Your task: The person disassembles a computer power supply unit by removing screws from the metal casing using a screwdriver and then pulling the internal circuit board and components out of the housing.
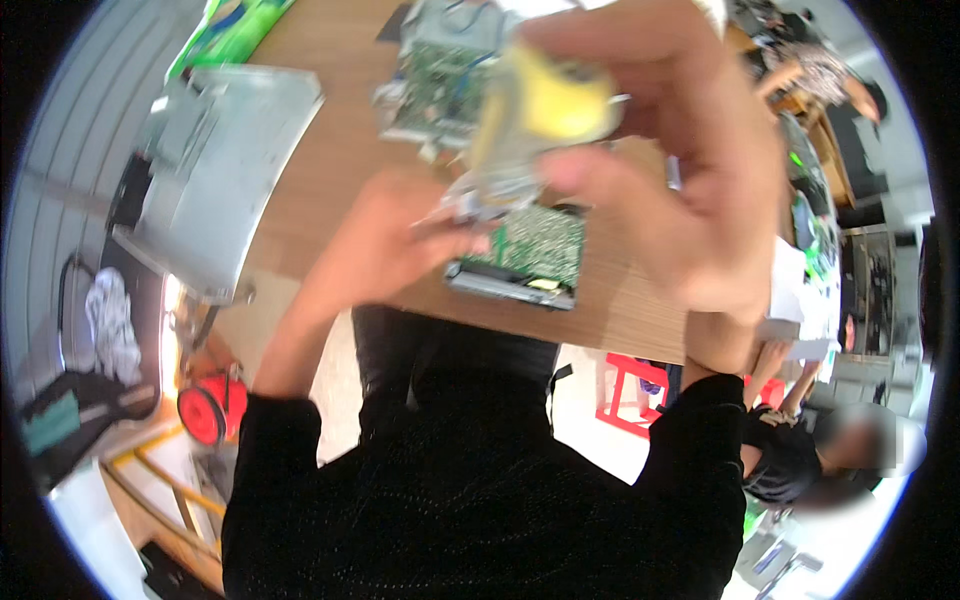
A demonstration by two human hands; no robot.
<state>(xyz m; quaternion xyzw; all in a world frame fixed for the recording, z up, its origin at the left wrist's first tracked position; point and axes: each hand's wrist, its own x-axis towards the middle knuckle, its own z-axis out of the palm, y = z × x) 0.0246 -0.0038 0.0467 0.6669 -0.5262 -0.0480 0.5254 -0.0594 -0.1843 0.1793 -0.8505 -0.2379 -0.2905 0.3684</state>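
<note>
My right hand (pixel 690 150) is raised close to the camera, its fingers and thumb closed round a blurred yellow object (pixel 565 100) in clear plastic. Motion smears its exact kind. The crumpled lower end of the clear plastic (pixel 485 195) reaches my left hand (pixel 400 235), whose fingers and thumb pinch there. Beneath both hands, at the table's near edge, lies a green circuit board (pixel 543 240) with a dark and silver strip along its front. My hands partly cover its back edge.
A larger green board in a pale metal tray (pixel 440 90) sits farther back on the wooden table (pixel 330 165). Left of it stands a big silver metal panel (pixel 225 170). A red reel (pixel 205 412) is on the floor at left, a red stool (pixel 630 395) at right. Other people work at right.
</note>
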